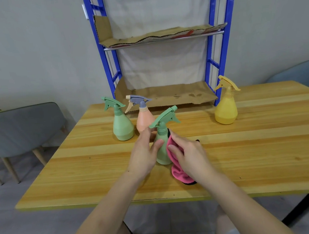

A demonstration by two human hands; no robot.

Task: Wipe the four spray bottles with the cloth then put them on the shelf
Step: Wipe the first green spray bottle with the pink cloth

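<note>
A: status on grips?

B: left hand (146,152) wrapped round the near green spray bottle (162,146), fingers on its left side, thumb across the front of the body. Bottle upright on the wooden counter (256,154), centre, nearer the front edge than the rest. Trigger head points upper right.

A: right?

B: right hand (188,156) holds the pink cloth (176,163), pressed flat vs the bottle's right side. Cloth bunched under the palm, lower end hangs to the counter, black edging shows at the bottom and behind the hand.

A: other 3 bottles?

B: all upright on the counter, none on the shelf.
- second green spray bottle (122,125), back left
- peach spray bottle (144,120) w/ grey-blue trigger head, just beside it on the right, partly hidden behind the held bottle
- yellow spray bottle (225,108), back right, well apart from the others, just beside the shelf's right post

A: shelf?

B: blue-framed shelf (216,42) stands at the counter's far edge vs the wall. Two levels visible, each lined w/ cardboard (167,97). Grey chair (22,128) left of the counter, another chair (299,74) at far right.
</note>
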